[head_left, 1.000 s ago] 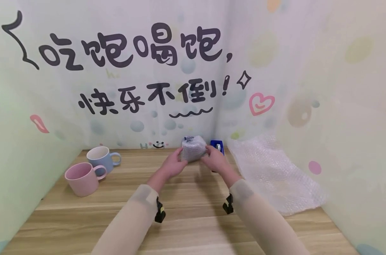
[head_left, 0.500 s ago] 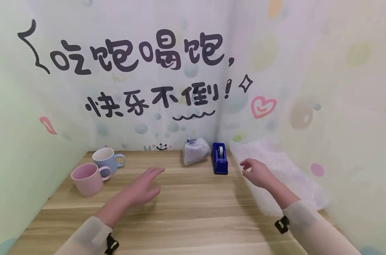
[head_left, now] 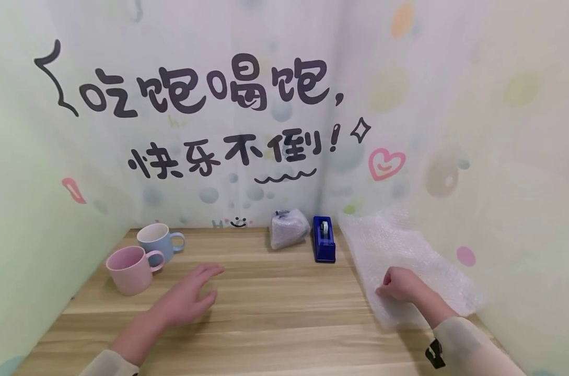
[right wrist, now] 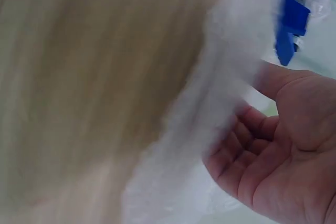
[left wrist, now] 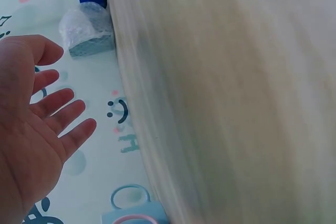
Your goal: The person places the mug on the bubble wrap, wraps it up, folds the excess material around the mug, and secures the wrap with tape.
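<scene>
My left hand (head_left: 185, 297) hovers over the wooden table with its fingers spread and nothing in them; in the left wrist view the hand (left wrist: 31, 114) shows its palm and loose fingers. Nearest to it stand a pink mug (head_left: 130, 272) and a light blue mug (head_left: 159, 243). At the right, my right hand (head_left: 403, 286) pinches the left edge of a sheet of bubble wrap (head_left: 420, 256). In the right wrist view its fingers (right wrist: 236, 161) are curled, and the blurred wrap (right wrist: 184, 145) partly hides the fingertips.
A bubble-wrapped bundle (head_left: 289, 230) sits at the back of the wooden table (head_left: 275, 334). Beside it stands a blue tape dispenser (head_left: 324, 240). A printed wall (head_left: 228, 31) closes off the back, and the sheet's right side reaches the right wall (head_left: 524, 209).
Both hands have let go of the wrapped bundle and drawn back toward me. The left went left; the right swung right and its fingers have curled at the bubble wrap's edge.
</scene>
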`<state>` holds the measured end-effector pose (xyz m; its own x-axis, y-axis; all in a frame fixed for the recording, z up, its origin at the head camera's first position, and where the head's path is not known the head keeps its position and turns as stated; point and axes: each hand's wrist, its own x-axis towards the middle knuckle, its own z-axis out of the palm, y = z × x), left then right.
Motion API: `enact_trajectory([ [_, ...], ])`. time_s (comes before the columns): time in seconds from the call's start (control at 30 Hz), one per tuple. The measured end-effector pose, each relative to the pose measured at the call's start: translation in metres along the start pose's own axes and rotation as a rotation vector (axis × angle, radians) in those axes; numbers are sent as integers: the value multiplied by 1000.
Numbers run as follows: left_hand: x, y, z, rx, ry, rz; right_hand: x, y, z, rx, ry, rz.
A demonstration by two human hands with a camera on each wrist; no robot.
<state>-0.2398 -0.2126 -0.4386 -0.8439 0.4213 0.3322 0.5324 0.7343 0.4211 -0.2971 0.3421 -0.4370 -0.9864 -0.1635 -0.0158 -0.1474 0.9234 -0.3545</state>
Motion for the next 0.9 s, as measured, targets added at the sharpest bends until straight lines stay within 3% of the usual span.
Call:
enact_trajectory([
  [0.17,-6,-1,6,10,28,9,2,5,7,9,38,-7],
  [0.57,-5,1,7,0,8,-32,-6,10,4,-37,96,1],
  [0.7,-3,4,6,-15,-5,-34,-12,9,2,-56,162,25],
  [0.9,-1,7,4,-43,-45,-63,-17,-1,-5,-70,334,22],
])
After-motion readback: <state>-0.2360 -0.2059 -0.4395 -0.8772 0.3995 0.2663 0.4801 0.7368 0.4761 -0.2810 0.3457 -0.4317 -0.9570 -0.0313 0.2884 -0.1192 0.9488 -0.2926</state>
